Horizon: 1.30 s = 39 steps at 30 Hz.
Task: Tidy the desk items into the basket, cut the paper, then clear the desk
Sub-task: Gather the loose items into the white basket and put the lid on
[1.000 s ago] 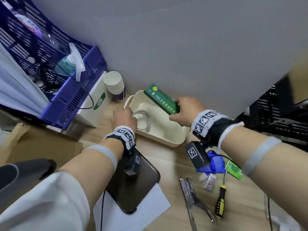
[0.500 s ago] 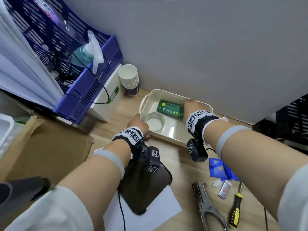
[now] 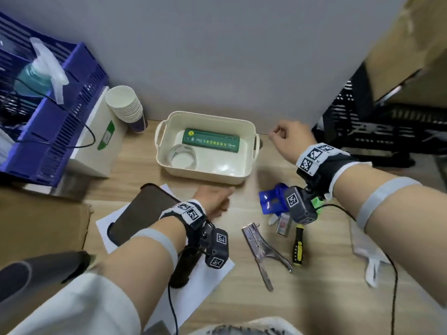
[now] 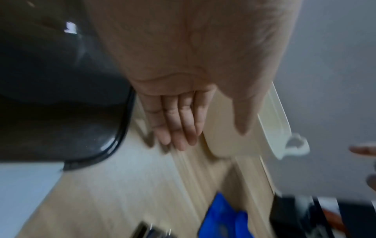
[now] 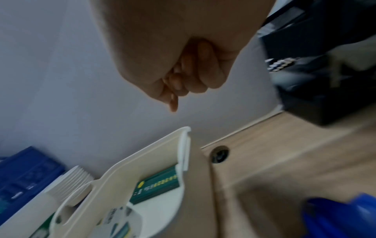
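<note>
The cream basket [image 3: 244, 170] stands against the grey wall and holds a green box [image 3: 210, 143] and a clear tape roll [image 3: 182, 157]. My left hand [image 3: 217, 199] lies just in front of the basket's front wall [image 4: 234, 128], fingers [image 4: 179, 122] straight and empty. To the right of the basket [image 5: 142, 161], above the desk, hovers my right hand [image 3: 280, 136]. The right wrist view shows its fingers [image 5: 183, 80] curled into a fist that holds nothing. A phone [image 3: 145, 213] lies on the white paper [image 3: 205, 274] under my left forearm.
On the desk to the right lie a blue packet [image 3: 273, 199], metal punch pliers [image 3: 263, 250], a yellow-black screwdriver [image 3: 298, 247], small white items [image 3: 283, 221] and a white cloth [image 3: 365, 252]. Paper cups [image 3: 125, 107], a white box [image 3: 96, 141] and a blue crate [image 3: 48, 131] stand left; a black crate [image 3: 387, 131] right.
My right hand let go of the green box inside the basket and drew back to the right. My left hand left the tape roll and pulled back in front of the basket.
</note>
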### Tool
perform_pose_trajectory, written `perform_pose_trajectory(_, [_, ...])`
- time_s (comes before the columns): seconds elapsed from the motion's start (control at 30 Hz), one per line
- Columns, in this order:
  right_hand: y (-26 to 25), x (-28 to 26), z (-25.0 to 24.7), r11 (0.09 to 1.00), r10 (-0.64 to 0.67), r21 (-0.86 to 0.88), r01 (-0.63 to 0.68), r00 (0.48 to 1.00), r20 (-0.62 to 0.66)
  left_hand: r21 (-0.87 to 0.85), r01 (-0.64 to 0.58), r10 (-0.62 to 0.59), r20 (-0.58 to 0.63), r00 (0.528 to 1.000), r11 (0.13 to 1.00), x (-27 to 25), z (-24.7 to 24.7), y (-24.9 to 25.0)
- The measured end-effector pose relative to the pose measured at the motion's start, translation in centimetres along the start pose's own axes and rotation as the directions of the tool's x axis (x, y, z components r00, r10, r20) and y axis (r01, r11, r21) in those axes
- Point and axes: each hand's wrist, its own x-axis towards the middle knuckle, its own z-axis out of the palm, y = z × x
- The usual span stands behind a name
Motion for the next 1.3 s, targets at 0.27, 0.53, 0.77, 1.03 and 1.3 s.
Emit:
perform_pose_trajectory(0.27, [10.9,-8.0,4.0,0.942,0.335,-0.106,-0.319,0.912,0.238,0.679,-0.404,0.366,0.208,0.907,0.613,1.7,8.7,-0.2])
perform_pose_trajectory(0.53, [11.4,-12.4,8.1,0.948,0.298,-0.216,-0.233,0.887,0.352,0.900,-0.329,0.474,0.165,0.865,0.287,3.1,12.2,0.6])
perform_pose_trajectory(0.77, [11.1,-12.1,9.3,0.931,0.341,-0.259,-0.256,0.863,0.372,0.913,-0.206,0.391,0.057,0.919,0.351,3.9,13.3,0.9])
perform_pose_trajectory(1.03, [11.0,-10.1,5.6,0.972,0.223,0.006,-0.236,0.925,0.307,0.688,-0.384,0.389,0.159,0.908,0.616,1.9,12.4,3.2])
perform_pose_trajectory(1.3, [6.1,-4.9,0.5,0.930,0.043,0.367,-0.033,0.999,-0.018,0.287,-0.555,0.540,0.137,0.830,0.781,-3.7,7.4,9.0])
